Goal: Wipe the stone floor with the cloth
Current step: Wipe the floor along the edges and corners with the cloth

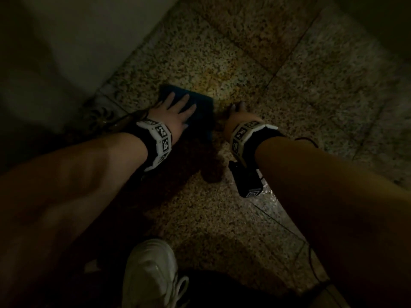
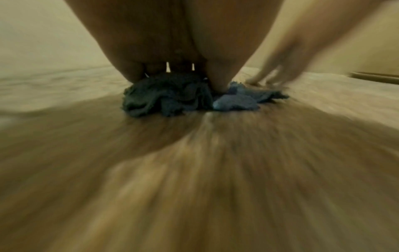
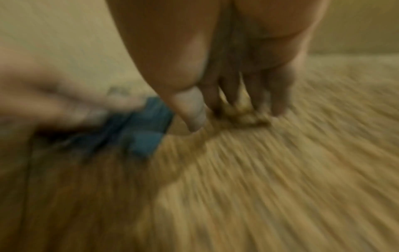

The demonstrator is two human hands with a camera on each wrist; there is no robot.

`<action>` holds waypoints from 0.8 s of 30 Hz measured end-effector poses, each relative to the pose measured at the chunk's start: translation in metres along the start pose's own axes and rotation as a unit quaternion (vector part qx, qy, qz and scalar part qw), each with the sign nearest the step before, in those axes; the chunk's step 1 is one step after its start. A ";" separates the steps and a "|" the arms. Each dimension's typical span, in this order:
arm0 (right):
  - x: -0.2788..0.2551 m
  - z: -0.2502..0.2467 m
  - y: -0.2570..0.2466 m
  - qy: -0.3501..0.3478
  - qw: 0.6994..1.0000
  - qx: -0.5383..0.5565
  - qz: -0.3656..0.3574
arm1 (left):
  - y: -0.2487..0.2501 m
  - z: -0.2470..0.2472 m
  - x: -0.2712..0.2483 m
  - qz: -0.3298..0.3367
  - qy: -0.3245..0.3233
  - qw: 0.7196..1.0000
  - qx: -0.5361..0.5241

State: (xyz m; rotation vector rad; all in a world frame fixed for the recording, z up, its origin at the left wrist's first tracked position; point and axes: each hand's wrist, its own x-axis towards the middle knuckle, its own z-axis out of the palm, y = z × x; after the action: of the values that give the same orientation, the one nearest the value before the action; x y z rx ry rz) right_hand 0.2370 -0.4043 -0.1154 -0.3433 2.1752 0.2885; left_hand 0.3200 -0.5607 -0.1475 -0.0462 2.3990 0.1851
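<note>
A dark blue cloth (image 1: 203, 103) lies on the speckled stone floor (image 1: 244, 58), close to the wall. My left hand (image 1: 175, 111) presses flat on it with the fingers spread and straight. In the left wrist view the cloth (image 2: 168, 97) bunches up under the palm (image 2: 162, 42). My right hand (image 1: 239, 112) is just right of the cloth, holding nothing. Its fingertips (image 3: 278, 105) touch the bare floor (image 3: 280, 170), with the cloth (image 3: 146, 129) to their left. Both wrist views are blurred by motion.
A pale wall (image 1: 66, 41) runs along the left, with a patterned border tile (image 1: 100, 114) at its foot. My white shoe (image 1: 151, 274) stands at the bottom centre. A thin black cable (image 1: 311, 258) trails on the floor at lower right. Tile joints cross the floor.
</note>
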 end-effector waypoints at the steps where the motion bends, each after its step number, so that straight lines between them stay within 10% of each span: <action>1: 0.000 -0.004 -0.003 0.034 0.999 -0.004 -0.003 | -0.005 0.008 -0.008 -0.003 -0.002 1.000 0.006; 9: 0.004 -0.013 -0.037 0.014 0.995 -0.056 -0.087 | -0.025 0.023 -0.045 -0.029 -0.044 0.998 0.030; 24: 0.026 -0.004 -0.034 -0.041 0.995 0.056 -0.072 | -0.018 -0.032 0.041 -0.061 0.002 0.998 -0.017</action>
State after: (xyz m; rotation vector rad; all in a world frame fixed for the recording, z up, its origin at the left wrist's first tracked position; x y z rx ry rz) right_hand 0.2310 -0.4412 -0.1364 -0.4167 2.0650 0.0984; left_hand 0.2693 -0.5820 -0.1538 -0.2084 2.3878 0.1676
